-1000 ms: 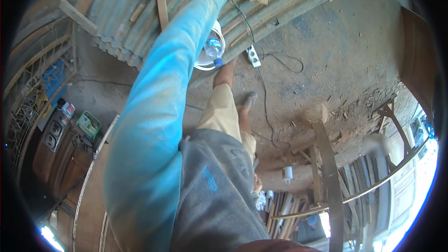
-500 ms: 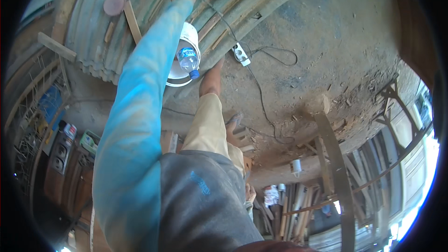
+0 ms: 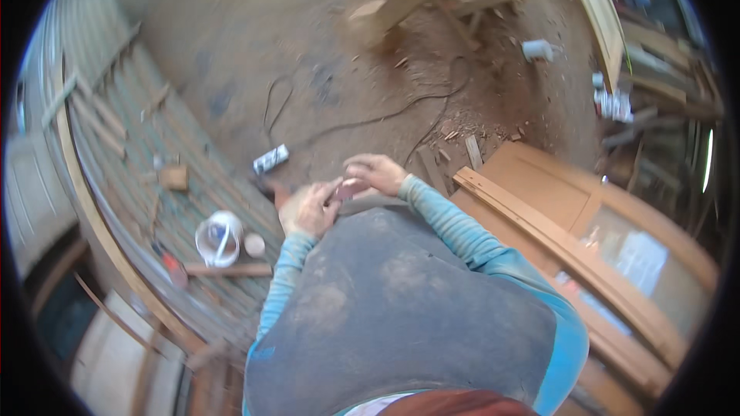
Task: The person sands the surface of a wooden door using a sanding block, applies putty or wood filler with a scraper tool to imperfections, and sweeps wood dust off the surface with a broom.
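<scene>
Close in front of my dark apron, my two hands meet at a small reddish-brown folded sheet (image 3: 351,189), which looks like sandpaper. My left hand (image 3: 307,210) pinches it from the left, fingers closed. Curled over its other side is my right hand (image 3: 378,172). Motion blur and the fingers hide part of the sheet. To the left, on the corrugated sheets (image 3: 127,127), stands a white bucket (image 3: 202,240) with a bottle inside. A pale round lid-like disc (image 3: 254,244) lies beside it, and a red-handled tool (image 3: 174,270) is nearby.
A white power strip (image 3: 270,159) with a dark cable (image 3: 366,121) lies on the dirt floor. On my right is a brown wooden door-like panel (image 3: 539,185) with long boards (image 3: 570,262). A heavy timber trestle (image 3: 408,0) and white container (image 3: 537,50) are farther ahead.
My view has swung to the right. My left hand has come back from over the corrugated sheets to in front of my body, where both hands now hold the reddish-brown sheet.
</scene>
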`<state>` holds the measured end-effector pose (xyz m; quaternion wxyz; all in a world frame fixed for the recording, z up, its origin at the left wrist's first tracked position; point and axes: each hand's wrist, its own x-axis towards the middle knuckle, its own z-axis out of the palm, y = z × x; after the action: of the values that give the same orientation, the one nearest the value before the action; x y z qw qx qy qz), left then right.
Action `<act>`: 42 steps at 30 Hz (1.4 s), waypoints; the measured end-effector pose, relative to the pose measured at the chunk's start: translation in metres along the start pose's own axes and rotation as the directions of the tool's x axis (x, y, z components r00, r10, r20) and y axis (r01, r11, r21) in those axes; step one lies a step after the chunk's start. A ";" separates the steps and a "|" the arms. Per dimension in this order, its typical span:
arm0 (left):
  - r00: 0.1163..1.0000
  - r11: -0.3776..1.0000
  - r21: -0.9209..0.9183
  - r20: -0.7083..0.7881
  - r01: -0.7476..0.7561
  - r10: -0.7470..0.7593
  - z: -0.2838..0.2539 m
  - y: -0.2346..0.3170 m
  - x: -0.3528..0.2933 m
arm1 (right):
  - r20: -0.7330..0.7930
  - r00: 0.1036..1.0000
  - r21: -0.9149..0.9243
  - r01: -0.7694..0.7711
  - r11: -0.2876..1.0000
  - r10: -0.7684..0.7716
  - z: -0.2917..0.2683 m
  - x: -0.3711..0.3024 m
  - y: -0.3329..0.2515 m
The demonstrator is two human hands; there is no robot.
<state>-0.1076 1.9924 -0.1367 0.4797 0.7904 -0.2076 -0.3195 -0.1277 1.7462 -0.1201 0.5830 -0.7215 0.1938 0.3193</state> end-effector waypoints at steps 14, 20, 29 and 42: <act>0.892 0.984 -0.180 0.443 -0.010 0.090 0.180 0.272 0.223 | -0.271 0.947 0.072 0.196 0.978 -0.170 -0.292 -0.185 0.053; 0.908 0.891 -0.393 0.416 0.227 -0.048 0.226 0.304 0.313 | -0.319 0.910 0.046 0.292 0.955 -0.263 -0.392 -0.174 0.073; 0.992 0.990 -0.132 0.107 -0.045 0.059 0.299 0.375 0.571 | -0.665 0.742 0.237 0.318 0.918 -0.086 -0.609 -0.172 0.136; 0.796 0.972 0.206 -0.566 -0.115 0.214 0.419 0.606 0.989 | -0.916 0.225 -0.309 0.134 0.942 -0.332 -1.043 -0.286 0.158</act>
<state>0.2866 0.8278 -0.0397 0.4807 0.8651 -0.1432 -0.0005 -0.1917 0.6743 0.0840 0.3251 -0.8314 0.3690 -0.2587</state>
